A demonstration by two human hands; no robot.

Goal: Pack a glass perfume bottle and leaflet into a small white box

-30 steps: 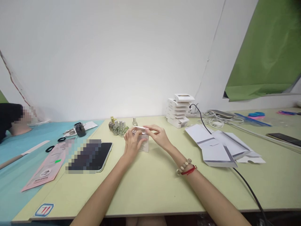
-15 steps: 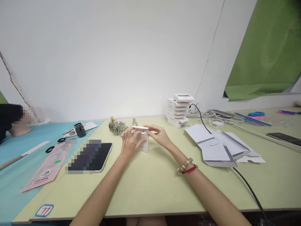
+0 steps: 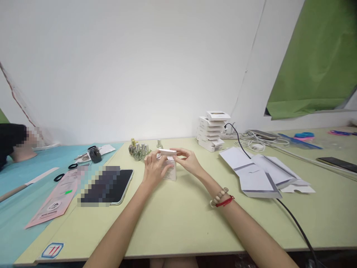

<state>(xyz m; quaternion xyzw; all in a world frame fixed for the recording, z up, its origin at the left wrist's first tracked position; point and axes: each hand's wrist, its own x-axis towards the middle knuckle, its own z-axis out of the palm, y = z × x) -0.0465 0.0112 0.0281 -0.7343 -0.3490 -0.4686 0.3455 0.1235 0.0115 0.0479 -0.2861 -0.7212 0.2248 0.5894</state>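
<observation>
A small white carton (image 3: 172,172) with fine print on its front stands upright on the table, its top flap (image 3: 168,152) raised. My left hand (image 3: 154,167) wraps the carton's left side, thumb across the front near the top. At the upper right corner, my right hand (image 3: 186,160) pinches the flap's edge between thumb and fingers. The inside of the carton is hidden from me. Just behind my left hand stand several small glass bottles (image 3: 138,152) with shiny caps, and one more bottle (image 3: 159,144) is behind the carton.
A stack of white boxes (image 3: 212,131) is by the wall. Flattened white cartons (image 3: 256,178) lie to the right, a black cable (image 3: 295,219) running under them. On the left are a dark tablet (image 3: 119,188), a pink packet (image 3: 52,203), a black jar (image 3: 95,154) and a person's head (image 3: 21,143).
Both hands stay at the carton with almost no movement. The flap tilts very slightly, and its front face shows a little more.
</observation>
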